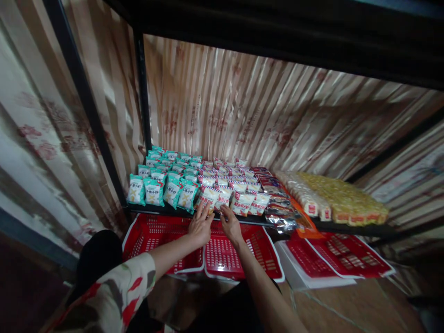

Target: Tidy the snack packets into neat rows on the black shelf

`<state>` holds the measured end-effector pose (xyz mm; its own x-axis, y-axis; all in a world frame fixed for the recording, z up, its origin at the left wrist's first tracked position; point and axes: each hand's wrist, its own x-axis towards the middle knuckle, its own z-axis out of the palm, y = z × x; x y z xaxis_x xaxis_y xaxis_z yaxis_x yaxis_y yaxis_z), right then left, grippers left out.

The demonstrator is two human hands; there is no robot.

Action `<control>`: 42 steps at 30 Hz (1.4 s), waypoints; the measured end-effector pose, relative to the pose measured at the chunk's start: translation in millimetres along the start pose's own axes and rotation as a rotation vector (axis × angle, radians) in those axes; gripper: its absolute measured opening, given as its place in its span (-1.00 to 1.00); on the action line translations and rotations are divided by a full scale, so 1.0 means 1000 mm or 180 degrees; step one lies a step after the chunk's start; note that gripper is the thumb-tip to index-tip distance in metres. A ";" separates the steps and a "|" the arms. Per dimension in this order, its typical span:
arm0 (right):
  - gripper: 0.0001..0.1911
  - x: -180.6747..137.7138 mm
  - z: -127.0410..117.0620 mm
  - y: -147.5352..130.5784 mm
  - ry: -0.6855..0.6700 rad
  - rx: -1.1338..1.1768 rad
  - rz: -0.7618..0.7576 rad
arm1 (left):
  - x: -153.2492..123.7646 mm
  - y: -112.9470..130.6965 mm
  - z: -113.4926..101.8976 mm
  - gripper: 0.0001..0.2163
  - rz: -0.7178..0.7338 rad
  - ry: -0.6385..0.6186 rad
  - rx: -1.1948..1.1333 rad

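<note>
On a low black shelf (239,219) stand rows of small snack bags. My left hand (201,226) reaches to the front row, its fingers stretched out and spread against the lower front of a white and red snack bag (208,196). Just to the right, my right hand (231,225) has its fingers apart and slightly curled at the bottom of the neighbouring white snack bag (223,198). Neither hand visibly lifts a bag. Another pair of white bags (243,202) stands upright right of my right hand. Teal snack bags (152,189) fill the shelf's left end.
Dark red and silver packets (279,208), an orange packet (305,222), and white and yellow packages (347,196) lie farther right. Red baskets (227,259) sit below the shelf front, with more red baskets (350,254) at right. Black posts (141,92) and a striped curtain (215,101) enclose the shelf.
</note>
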<state>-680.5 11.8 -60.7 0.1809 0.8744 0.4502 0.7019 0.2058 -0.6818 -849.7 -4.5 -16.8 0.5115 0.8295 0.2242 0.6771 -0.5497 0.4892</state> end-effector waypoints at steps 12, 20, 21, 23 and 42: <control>-0.61 0.003 0.001 0.002 0.0021 -0.0179 -0.0071 | 0.020 -0.016 0.005 -0.42 0.0272 -0.0460 0.0575; -0.65 -0.002 0.000 -0.004 0.0155 -0.0160 -0.0225 | 0.023 -0.030 0.012 -0.43 0.0367 -0.0353 0.0576; -0.65 -0.004 0.000 -0.007 0.0161 -0.0165 -0.0230 | 0.022 -0.031 0.013 -0.43 0.0392 -0.0323 0.0569; -0.65 -0.007 0.000 -0.012 0.0147 -0.0170 -0.0238 | 0.019 -0.031 0.013 -0.41 0.0491 -0.0246 0.0563; -0.65 -0.005 0.063 -0.098 -0.0387 0.0168 -0.0852 | -0.073 -0.122 -0.031 -0.49 -0.0348 0.1285 0.0679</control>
<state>-793.7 14.4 -32.1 -0.0918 0.8315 0.5480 0.6763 0.4560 -0.5786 -985.4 5.2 -66.9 0.2129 0.8324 0.5116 0.8308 -0.4298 0.3536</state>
